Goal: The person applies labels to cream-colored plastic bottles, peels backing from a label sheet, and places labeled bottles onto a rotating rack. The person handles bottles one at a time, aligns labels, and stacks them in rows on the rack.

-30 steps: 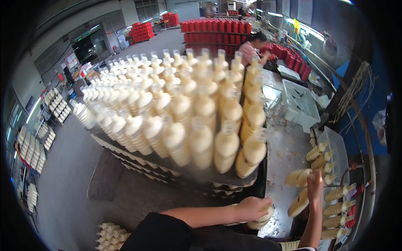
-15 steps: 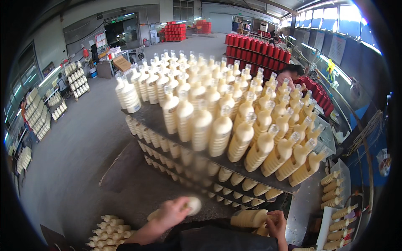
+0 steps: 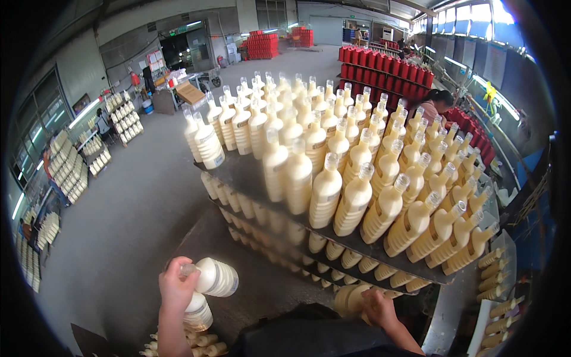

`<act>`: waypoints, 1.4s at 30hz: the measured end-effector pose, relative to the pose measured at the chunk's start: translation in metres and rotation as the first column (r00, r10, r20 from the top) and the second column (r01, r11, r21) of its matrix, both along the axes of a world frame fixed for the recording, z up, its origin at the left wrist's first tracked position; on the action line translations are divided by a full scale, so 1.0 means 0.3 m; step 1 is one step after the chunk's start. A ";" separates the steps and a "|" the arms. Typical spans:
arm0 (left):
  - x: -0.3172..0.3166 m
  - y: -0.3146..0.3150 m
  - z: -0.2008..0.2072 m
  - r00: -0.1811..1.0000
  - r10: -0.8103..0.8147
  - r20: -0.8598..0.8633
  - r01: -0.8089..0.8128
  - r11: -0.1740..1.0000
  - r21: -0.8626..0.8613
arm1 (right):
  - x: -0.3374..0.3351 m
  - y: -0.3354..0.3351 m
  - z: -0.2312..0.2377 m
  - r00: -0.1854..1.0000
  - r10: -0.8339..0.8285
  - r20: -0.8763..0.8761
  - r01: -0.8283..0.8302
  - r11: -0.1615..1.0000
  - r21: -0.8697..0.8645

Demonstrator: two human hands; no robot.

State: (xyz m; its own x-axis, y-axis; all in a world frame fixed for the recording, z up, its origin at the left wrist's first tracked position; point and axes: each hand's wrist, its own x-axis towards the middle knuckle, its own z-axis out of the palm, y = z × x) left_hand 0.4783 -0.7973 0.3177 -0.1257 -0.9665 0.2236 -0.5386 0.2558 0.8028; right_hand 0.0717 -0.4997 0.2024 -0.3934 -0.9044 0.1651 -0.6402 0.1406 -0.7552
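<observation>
My left hand [image 3: 176, 288] is closed on the clear neck of a cream-coloured ribbed bottle [image 3: 217, 278], which is tilted with its base to the right. Just below it a second cream bottle [image 3: 198, 313] hangs by the same hand; its neck is hidden. At the lower right, my right hand [image 3: 379, 308] is curled at the neck end of another cream bottle [image 3: 350, 298] lying on its side. The fingers cover that neck. In front of both hands, a tiered rack [image 3: 238, 172] carries close rows of upright cream bottles [image 3: 325, 193].
More cream bottles [image 3: 205, 344] lie stacked at the lower left. White crates [image 3: 479, 330] of bottles stand at the right. Behind the rack, a person [image 3: 433, 106] works near stacked red bottles [image 3: 380, 71]. Further bottle racks [image 3: 68, 160] line the left side.
My left hand has swung left, away from the rack's front, with its bottles now plainly in view. My right hand stays low by its bottle. The whole view has shifted slightly.
</observation>
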 end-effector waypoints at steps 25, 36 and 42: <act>-0.326 -0.977 0.304 0.960 -0.278 -0.040 0.265 0.944 -0.198 | 0.104 -0.569 0.062 0.893 -0.018 0.450 -0.060 0.986 0.158; -0.240 -1.214 0.304 0.944 -0.331 0.011 0.328 0.927 -0.181 | 0.351 -1.038 0.439 0.990 0.138 -0.033 -0.140 0.986 -0.087; -0.291 -1.306 0.294 0.922 -0.368 0.124 0.388 0.884 -0.260 | 0.442 -1.252 0.608 0.993 0.031 0.116 -0.012 0.988 -0.156</act>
